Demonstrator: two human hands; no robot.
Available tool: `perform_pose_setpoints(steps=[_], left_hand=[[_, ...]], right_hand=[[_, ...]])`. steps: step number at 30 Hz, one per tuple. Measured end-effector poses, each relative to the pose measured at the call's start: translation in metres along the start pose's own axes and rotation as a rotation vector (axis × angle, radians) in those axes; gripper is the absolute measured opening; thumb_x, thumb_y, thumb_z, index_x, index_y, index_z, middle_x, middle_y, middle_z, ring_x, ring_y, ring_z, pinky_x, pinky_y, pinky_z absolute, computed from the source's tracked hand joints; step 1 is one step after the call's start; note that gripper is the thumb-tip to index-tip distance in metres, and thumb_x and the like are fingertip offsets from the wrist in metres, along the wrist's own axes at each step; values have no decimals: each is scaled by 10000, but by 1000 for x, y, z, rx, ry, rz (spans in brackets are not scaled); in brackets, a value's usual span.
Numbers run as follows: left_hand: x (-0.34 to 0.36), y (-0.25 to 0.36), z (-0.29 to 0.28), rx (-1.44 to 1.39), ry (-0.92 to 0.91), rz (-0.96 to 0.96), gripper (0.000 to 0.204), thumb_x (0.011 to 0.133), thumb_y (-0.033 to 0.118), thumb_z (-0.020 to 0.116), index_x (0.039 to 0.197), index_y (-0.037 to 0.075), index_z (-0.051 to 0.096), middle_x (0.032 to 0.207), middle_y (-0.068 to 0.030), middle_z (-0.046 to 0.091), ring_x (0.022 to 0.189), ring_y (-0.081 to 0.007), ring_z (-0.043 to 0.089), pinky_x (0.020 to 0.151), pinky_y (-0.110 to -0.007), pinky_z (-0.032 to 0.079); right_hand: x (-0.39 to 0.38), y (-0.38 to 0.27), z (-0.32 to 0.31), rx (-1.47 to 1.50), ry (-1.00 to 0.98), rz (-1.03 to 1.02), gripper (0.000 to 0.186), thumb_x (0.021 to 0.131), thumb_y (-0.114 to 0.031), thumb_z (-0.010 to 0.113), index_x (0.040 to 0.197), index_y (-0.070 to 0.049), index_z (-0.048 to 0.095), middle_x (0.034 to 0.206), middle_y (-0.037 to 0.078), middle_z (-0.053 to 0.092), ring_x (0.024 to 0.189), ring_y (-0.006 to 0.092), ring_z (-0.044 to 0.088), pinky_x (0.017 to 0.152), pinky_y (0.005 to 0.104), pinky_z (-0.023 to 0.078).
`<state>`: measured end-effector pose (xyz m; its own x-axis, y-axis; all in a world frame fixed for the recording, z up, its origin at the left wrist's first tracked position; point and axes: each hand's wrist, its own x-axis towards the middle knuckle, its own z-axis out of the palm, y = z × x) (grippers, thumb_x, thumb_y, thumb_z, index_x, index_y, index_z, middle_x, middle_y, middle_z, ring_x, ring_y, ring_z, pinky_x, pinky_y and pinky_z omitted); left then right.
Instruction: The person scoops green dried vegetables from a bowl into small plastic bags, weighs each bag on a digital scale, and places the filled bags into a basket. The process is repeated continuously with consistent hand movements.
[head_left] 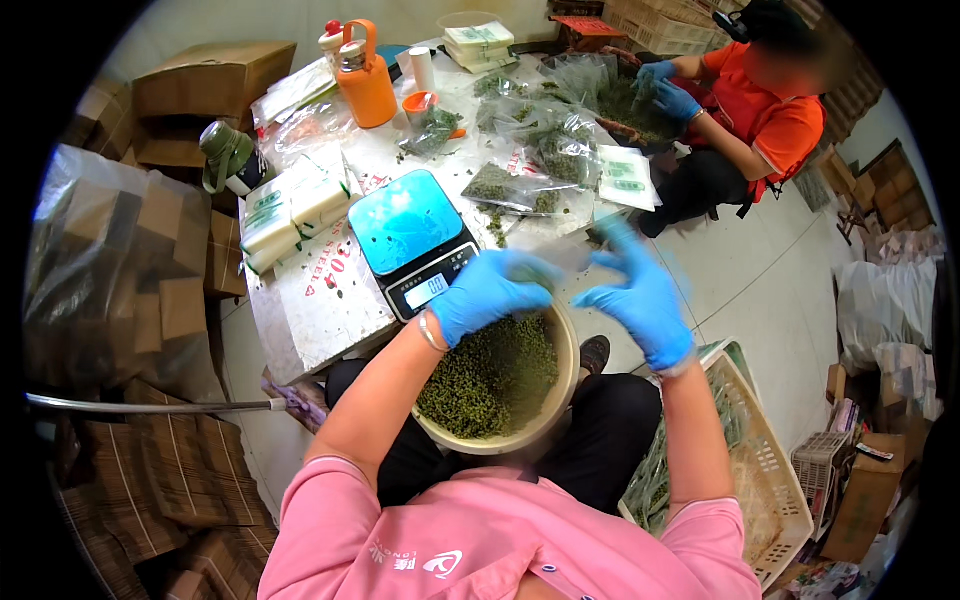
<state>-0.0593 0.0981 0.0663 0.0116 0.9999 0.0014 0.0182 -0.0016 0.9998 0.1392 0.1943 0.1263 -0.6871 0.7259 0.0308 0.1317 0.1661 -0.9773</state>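
Note:
My left hand (490, 290), in a blue glove, is closed on what looks like a thin clear plastic bag (568, 252), held above a round cream tub (555, 375) of small green granules (480, 385). My right hand (635, 300), also gloved, has its fingers spread and partly smeared by motion, just right of the bag. Left of my hands, a digital scale with a blue top (400, 220) stands on the table (300, 320). Bags of green material (530, 185) and a stack of white packets (625, 178) lie beyond it.
An orange flask (365, 90), a green flask (225, 150) and more packet stacks (290, 205) line the table's left side. A co-worker in orange (780, 130) works at the back right over a basket. A plastic crate (790, 495) sits by my right leg. Cardboard boxes (200, 80) pile up left.

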Motion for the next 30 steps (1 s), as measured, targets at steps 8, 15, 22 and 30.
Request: perform_pose_setpoints(steps=[8, 15, 22, 30], left_hand=[[101, 25, -68, 1165, 419, 28, 418, 796, 296, 734, 1163, 103, 680, 1127, -155, 676, 1031, -329, 651, 880, -443, 515], [114, -13, -141, 758, 335, 118, 211, 901, 162, 594, 989, 56, 754, 968, -125, 739, 871, -265, 708, 848, -349, 542], [-33, 0, -209, 847, 299, -126, 227, 932, 9, 563, 1121, 35, 685, 1021, -20, 677, 767, -79, 550, 675, -231, 453], [-80, 11, -163, 576, 494, 39, 431, 965, 34, 544, 1395, 39, 535, 1337, -56, 597, 1084, -102, 584, 848, -217, 476]], right_hand=[[-38, 59, -80, 263, 252, 303, 416, 955, -339, 591, 1222, -28, 661, 1129, 88, 678, 1022, 185, 643, 790, 359, 576], [-203, 117, -261, -163, 992, 371, 459, 959, -399, 592, 1302, -96, 624, 1228, 72, 644, 1038, 213, 641, 759, 352, 553], [-384, 191, -296, -1086, 1044, 826, 408, 968, -381, 491, 1121, -66, 700, 1121, 222, 663, 1027, 401, 631, 857, 473, 511], [-366, 233, -133, -954, 580, 1086, 449, 984, -395, 439, 946, -30, 697, 990, 250, 674, 928, 443, 639, 842, 514, 506]])
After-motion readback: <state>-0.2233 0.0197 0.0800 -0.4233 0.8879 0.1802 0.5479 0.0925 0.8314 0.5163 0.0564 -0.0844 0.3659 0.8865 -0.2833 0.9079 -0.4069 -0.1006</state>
